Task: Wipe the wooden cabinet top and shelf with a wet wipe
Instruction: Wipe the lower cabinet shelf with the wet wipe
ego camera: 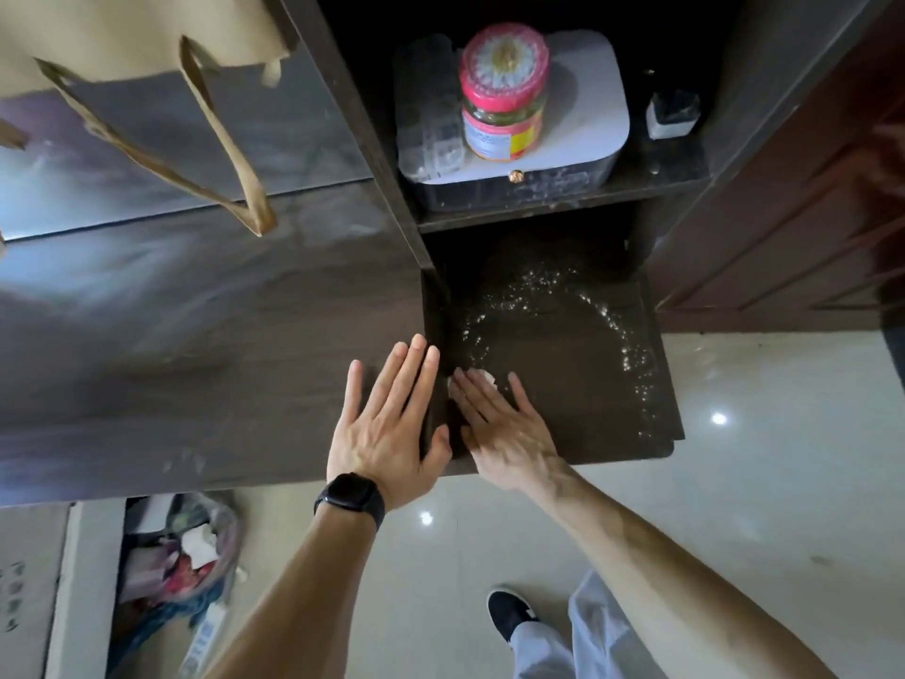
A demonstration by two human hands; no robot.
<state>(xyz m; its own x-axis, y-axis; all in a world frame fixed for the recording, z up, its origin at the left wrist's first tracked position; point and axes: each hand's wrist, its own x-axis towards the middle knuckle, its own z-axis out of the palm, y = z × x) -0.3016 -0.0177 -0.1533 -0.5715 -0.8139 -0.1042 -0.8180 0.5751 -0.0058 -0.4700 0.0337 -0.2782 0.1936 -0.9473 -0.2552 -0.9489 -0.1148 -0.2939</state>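
Observation:
The dark wooden cabinet top (196, 345) fills the left of the head view, with dull smears on it. To its right, lower down, is a dark shelf (563, 374) strewn with an arc of white crumbs. My left hand (387, 428) lies flat on the cabinet top's right edge, fingers apart, thumb hooked over the side; a black watch is on the wrist. My right hand (499, 419) presses flat on the shelf's near left corner, blurred. A white wet wipe (482, 375) peeks out from under its fingertips.
A higher shelf holds a white-lidded box (578, 139) with a pink-lidded jar (504, 90) and a clear case on it, plus a small bottle (671, 115). A beige bag (147, 41) hangs over the top. A rubbish bag (186, 570) sits on the tiled floor.

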